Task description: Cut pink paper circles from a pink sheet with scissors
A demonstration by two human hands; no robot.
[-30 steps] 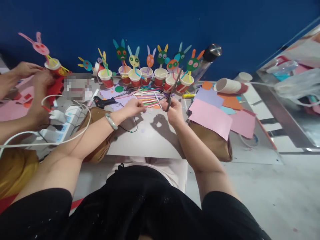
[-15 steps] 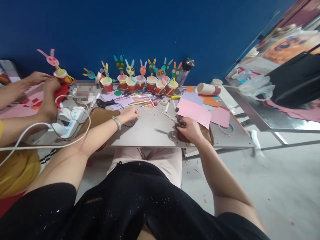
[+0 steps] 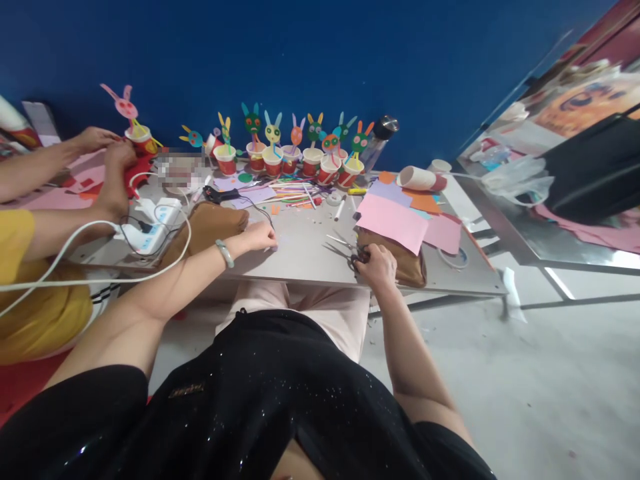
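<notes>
The right hand (image 3: pixel 379 267) gripped the scissors (image 3: pixel 358 257), blades spread and directed leftward toward the left hand (image 3: pixel 259 237), which was closed, contents unclear.

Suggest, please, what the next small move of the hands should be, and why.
I would probably close the scissors before bringing the hands together. The right hand holds them with their blades apart, pointing toward the left hand, which is low over the table; whether its fingers pinch anything is too small to tell.
</notes>
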